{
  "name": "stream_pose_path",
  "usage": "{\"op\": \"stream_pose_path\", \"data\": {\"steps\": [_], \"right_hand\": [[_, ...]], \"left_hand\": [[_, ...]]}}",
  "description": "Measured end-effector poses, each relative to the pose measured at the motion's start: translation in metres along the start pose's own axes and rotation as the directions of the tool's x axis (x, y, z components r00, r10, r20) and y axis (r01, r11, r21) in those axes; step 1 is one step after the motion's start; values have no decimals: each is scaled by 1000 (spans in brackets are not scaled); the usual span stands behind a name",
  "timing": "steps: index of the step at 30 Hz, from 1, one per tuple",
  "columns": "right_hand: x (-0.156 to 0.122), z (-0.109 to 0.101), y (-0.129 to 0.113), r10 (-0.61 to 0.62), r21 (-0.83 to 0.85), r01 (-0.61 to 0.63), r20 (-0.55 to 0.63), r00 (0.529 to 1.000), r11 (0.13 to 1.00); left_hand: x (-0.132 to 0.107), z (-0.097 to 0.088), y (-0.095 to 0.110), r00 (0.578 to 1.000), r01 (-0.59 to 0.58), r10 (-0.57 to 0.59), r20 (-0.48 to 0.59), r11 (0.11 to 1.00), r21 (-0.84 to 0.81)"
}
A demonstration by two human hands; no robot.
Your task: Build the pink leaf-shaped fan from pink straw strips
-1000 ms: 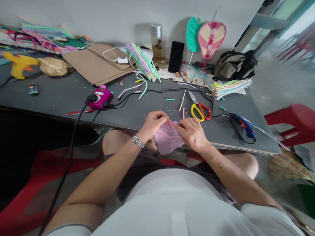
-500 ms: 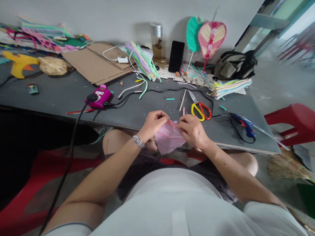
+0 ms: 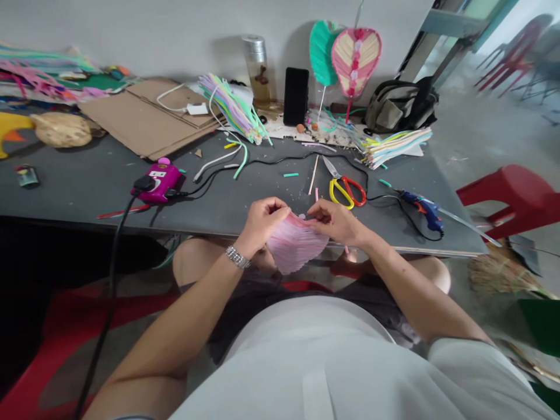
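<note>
My left hand (image 3: 261, 224) grasps the pleated pink fan (image 3: 294, 244) at its gathered top, holding the pleats bunched, while my right hand (image 3: 336, 223) pinches the same edge; red-and-yellow-handled scissors (image 3: 347, 192) lie just beyond my right hand.

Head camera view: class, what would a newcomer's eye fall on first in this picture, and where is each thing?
The eye goes first to the pleated pink piece held between the left hand and the right hand, just over the table's near edge. Beyond it, against the wall, stand a heart-shaped pink-and-cream fan and a teal one. On the dark table, yellow-and-red scissors and a blue glue gun also stand out.
</note>
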State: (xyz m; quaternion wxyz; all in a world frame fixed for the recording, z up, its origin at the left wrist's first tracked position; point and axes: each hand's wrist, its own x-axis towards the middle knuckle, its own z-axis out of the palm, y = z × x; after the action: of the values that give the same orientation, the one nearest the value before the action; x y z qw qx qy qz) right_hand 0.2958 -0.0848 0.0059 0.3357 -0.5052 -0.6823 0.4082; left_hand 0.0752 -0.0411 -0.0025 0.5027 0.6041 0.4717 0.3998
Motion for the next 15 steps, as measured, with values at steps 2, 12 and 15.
{"op": "stream_pose_path", "data": {"steps": [2,12,15], "right_hand": [[-8,-2,-1,-13,-79,9,-40,999,997],[-5,1,-10,-187,-240,149,-144,972,959],[0,4,-12,-175,-244,139,-132,976,960]], "left_hand": [[0,0,0,1000,5,-5,-2,1000,2],[-2,1,1,1000,4,-4,-11,1000,12],[-2,0,1,1000,-7,7,-9,1000,13]]}}
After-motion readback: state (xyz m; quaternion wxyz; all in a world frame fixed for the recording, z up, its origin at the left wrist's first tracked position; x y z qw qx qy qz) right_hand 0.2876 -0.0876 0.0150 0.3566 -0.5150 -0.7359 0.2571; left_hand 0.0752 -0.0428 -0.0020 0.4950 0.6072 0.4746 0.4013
